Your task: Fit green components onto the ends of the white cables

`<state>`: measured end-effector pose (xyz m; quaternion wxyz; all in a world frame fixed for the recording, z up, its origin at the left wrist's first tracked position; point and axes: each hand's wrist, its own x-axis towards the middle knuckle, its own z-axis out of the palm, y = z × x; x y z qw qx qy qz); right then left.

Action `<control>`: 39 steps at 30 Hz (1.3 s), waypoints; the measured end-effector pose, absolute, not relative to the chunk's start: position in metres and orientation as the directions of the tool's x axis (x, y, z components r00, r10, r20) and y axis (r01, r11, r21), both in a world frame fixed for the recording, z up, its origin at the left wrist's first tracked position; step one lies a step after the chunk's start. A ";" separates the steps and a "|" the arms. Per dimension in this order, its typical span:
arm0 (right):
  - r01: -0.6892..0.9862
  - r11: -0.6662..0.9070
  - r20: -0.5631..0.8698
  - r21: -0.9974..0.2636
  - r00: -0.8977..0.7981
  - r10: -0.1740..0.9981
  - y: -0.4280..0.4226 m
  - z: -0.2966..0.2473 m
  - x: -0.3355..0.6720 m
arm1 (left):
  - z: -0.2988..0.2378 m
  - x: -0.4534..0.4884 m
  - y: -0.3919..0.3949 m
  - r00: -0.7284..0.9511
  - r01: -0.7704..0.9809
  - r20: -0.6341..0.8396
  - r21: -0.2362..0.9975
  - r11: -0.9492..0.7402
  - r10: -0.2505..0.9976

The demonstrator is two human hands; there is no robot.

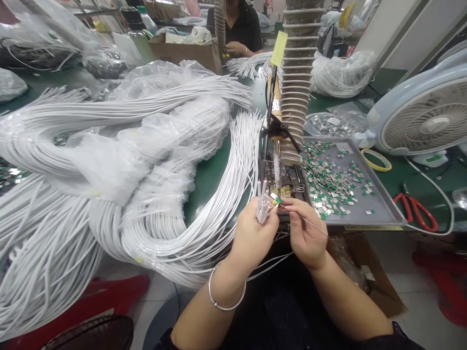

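Observation:
My left hand point(255, 236) is closed around several white cables point(263, 206), their cut ends pointing up. At its fingertips sits a small green and silver connector board point(276, 198), below the tip of an upright soldering iron point(276, 116). My right hand point(308, 231) pinches a thin wire point(310, 222), probably solder, which runs from the board back past the palm. Whether the board touches the iron's tip, I cannot tell. A long bundle of white cables point(244, 160) curves along the table left of my left hand.
Right of the iron, a grey tray point(368, 194) holds many small boards. Beyond it are a yellow tape roll point(376, 160), red-handled cutters point(416, 209) and a fan point(430, 112). A ribbed duct point(297, 82) hangs behind the iron. Another person point(244, 29) sits across the table.

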<state>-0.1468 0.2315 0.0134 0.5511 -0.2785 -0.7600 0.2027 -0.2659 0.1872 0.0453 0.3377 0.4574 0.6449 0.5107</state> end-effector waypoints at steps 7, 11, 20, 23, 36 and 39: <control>0.188 0.762 0.722 -0.619 -0.245 0.647 0.231 0.012 -0.146 | 0.044 -0.265 0.188 -0.340 0.221 0.026 0.974 0.053 0.940; 0.164 0.735 0.695 -0.658 -0.245 0.676 0.230 0.010 -0.145 | 0.041 -0.264 0.187 -0.329 0.178 0.023 0.983 0.038 0.944; 0.170 0.729 0.687 -0.663 -0.249 0.682 0.230 0.007 -0.145 | 0.040 -0.263 0.187 -0.340 0.158 0.023 0.987 0.033 0.940; 0.186 0.738 0.696 -0.649 -0.244 0.675 0.232 0.009 -0.147 | 0.042 -0.263 0.188 -0.348 0.193 0.032 0.980 0.038 0.937; 0.199 0.771 0.739 -0.604 -0.221 0.636 0.235 0.014 -0.152 | 0.046 -0.265 0.190 -0.357 0.243 0.055 0.969 0.036 0.932; 0.209 0.773 0.742 -0.599 -0.218 0.634 0.236 0.016 -0.152 | 0.046 -0.265 0.190 -0.364 0.247 0.059 0.968 0.035 0.930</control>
